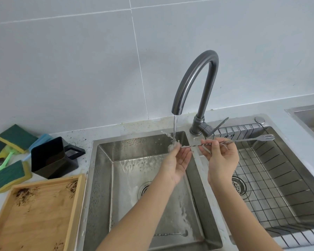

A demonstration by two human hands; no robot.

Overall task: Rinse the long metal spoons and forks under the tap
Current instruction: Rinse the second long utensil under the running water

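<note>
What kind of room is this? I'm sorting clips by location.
Most likely a home kitchen: a double steel sink with a running gooseneck tap, scrub sponges on the counter, and tiled wall behind.

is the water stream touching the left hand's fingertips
Touching. The head view shows the water stream landing where the left hand pinches the long utensil, splashing there.

Left hand [177, 161], frame centre: palm up, fingertips pinching. Right hand [222, 158], beside it: palm up, fingers curled, pinching.
</note>
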